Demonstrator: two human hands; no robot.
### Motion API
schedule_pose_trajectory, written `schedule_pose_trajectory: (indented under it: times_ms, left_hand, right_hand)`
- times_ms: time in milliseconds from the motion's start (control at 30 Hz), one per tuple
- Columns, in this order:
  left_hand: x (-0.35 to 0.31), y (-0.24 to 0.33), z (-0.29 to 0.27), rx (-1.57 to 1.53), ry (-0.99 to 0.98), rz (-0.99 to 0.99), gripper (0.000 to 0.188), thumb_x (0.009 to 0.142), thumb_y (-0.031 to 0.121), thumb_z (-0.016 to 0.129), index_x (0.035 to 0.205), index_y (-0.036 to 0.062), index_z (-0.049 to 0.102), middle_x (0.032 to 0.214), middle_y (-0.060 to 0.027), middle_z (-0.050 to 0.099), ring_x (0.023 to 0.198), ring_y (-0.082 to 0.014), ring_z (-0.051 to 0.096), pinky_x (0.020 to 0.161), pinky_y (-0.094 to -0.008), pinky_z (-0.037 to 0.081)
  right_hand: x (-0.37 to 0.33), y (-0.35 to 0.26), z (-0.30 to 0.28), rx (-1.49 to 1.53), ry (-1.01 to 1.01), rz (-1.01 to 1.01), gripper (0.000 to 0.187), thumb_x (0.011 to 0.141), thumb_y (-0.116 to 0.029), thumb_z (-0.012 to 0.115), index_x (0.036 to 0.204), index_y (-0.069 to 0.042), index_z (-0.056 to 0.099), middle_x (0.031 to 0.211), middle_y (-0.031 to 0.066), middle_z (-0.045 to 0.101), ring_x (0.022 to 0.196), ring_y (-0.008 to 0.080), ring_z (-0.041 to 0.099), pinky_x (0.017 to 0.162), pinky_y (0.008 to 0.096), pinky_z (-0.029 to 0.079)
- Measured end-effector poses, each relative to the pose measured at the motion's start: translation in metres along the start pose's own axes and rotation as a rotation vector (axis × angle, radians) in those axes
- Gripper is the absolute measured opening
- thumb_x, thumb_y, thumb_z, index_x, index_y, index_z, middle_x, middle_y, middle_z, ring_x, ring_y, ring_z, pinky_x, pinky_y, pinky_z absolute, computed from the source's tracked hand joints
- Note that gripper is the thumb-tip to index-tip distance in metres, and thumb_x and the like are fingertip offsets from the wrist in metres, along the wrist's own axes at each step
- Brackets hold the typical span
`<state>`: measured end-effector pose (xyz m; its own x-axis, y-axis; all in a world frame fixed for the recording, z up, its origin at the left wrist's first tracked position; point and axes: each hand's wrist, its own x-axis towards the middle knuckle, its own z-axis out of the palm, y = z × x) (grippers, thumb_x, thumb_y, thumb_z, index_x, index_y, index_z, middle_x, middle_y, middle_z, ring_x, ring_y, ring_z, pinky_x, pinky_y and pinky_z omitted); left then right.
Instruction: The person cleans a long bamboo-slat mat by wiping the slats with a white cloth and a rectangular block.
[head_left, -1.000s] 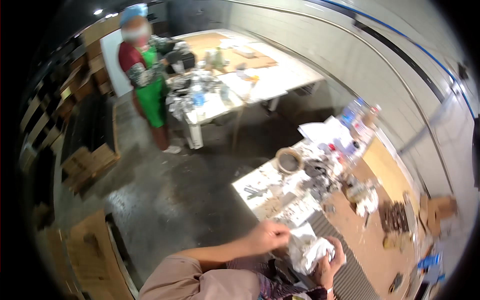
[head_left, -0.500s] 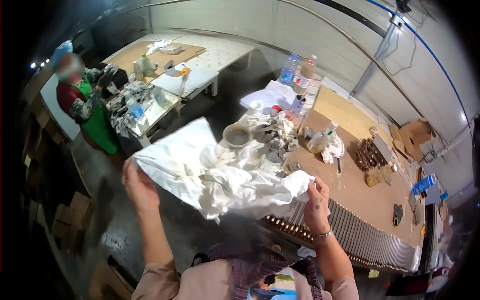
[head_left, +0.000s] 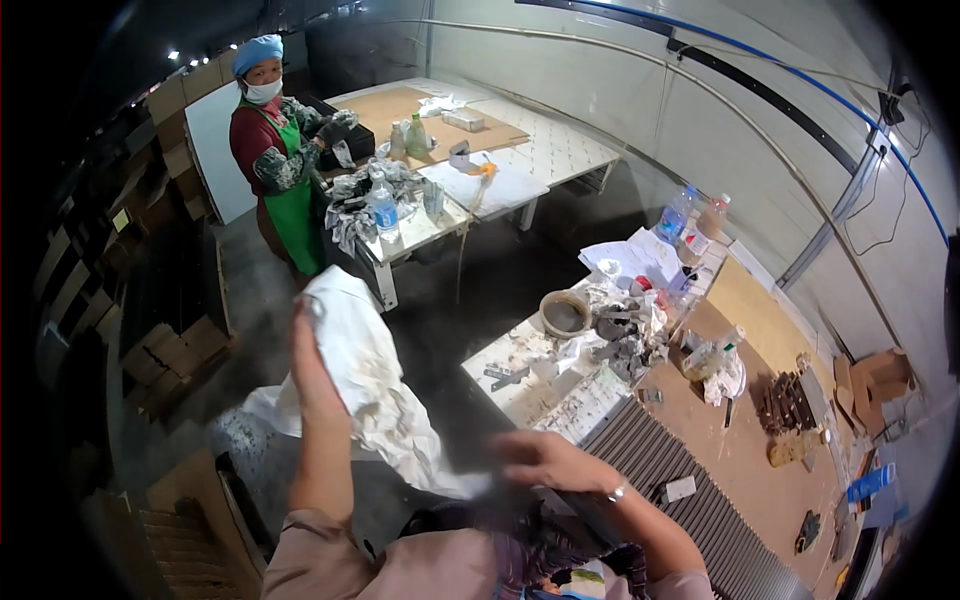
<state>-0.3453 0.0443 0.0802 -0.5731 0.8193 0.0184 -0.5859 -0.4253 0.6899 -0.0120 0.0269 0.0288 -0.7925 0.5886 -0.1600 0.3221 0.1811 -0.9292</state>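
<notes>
A crumpled white cloth point(head_left: 365, 350) hangs over the dark floor, left of the near workbench. My left hand point(head_left: 317, 375) grips its upper left side, with the fingers partly hidden behind the fabric. The cloth's lower end trails toward my waist. My right hand point(head_left: 545, 463) is apart from the cloth, somewhat blurred, its fingers stretched out to the left with nothing in them. It hovers by the near corner of the bench, beside a row of dark ribbed strips point(head_left: 690, 490).
The near bench holds a round bowl point(head_left: 566, 314), crumpled dirty rags point(head_left: 625, 325), plastic bottles point(head_left: 703, 230) and a stack of brown pieces point(head_left: 783, 402). At a farther table point(head_left: 570, 160), a person in a green apron point(head_left: 292, 225) stands. Cartons point(head_left: 180, 340) are stacked at the left.
My right hand has let go of the cloth and come down toward my body. The cloth, spread between both hands before, now hangs from my left hand. The view has swung left.
</notes>
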Motion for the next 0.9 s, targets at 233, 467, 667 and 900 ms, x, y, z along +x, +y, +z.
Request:
schedule_pose_trajectory:
  times_ms: [233,467,667,900]
  left_hand:
    - [-0.060,-0.031,0.019,-0.171,-0.278,-0.073,0.021,0.100,0.013,0.060,0.118,0.0039,0.065,0.113,-0.0111,0.069,0.105,-0.0252,0.067,0.092,-0.0397,0.056]
    - [-0.076,-0.036,0.019,-0.133,-0.519,-0.065,0.019,0.095,0.002,0.053,0.100,-0.0081,0.068,0.108,-0.0140,0.067,0.097,-0.0194,0.066,0.087,-0.0334,0.054]
    - [-0.066,-0.009,0.001,0.227,-1.068,-0.163,0.021,0.091,0.013,0.065,0.087,-0.0071,0.070,0.093,-0.0149,0.070,0.086,-0.0214,0.068,0.077,-0.0315,0.051]
    - [-0.065,-0.039,-0.033,0.539,-0.726,-0.057,0.013,0.086,0.002,0.062,0.083,-0.0075,0.071,0.082,-0.0103,0.069,0.068,-0.0131,0.060,0.061,-0.0275,0.044]
  right_hand:
    - [0.082,-0.004,0.027,-0.114,0.310,-0.356,0.089,0.085,-0.024,0.080,0.156,-0.008,0.029,0.148,0.0156,0.041,0.123,0.0324,0.055,0.107,0.0398,0.045]
    - [0.080,0.033,0.030,-0.131,0.410,-0.258,0.025,0.087,-0.018,0.075,0.099,0.003,0.068,0.119,0.0162,0.062,0.102,0.0235,0.061,0.089,0.0339,0.050]
    - [0.059,0.020,0.012,0.114,0.391,-0.019,0.030,0.095,-0.011,0.058,0.118,0.007,0.066,0.095,0.0088,0.072,0.078,0.0114,0.064,0.070,0.0282,0.052]
    - [0.048,0.003,-0.003,0.572,0.610,-0.038,0.025,0.096,-0.006,0.052,0.116,0.002,0.067,0.092,0.0013,0.069,0.077,0.0071,0.062,0.067,0.0202,0.047]
